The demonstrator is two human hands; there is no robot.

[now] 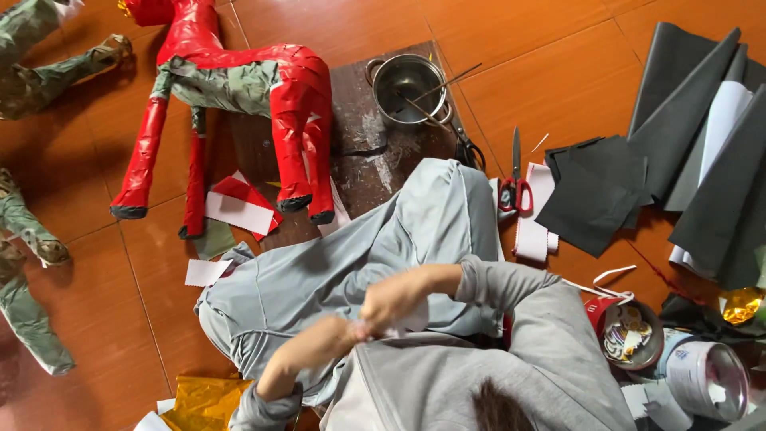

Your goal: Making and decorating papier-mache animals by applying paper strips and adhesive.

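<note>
My left hand [353, 330] and my right hand [389, 300] meet over my lap, just above my grey trousers [335, 263]. Between them they pinch a small white piece of paper [412, 319]; both are blurred by motion. A red paper-covered horse figure [239, 76] stands on the floor beyond my knees, part of its body still bare newspaper. Red and white paper scraps [239, 209] lie at its feet.
A metal pot [408, 84] with sticks sits on a dark board [375, 152]. Red-handled scissors [517, 187], white strips [533, 219] and black paper sheets [598, 187] lie to the right. Open tins [632, 334] and gold foil [203, 399] are near me. Uncovered figures [28, 307] lie left.
</note>
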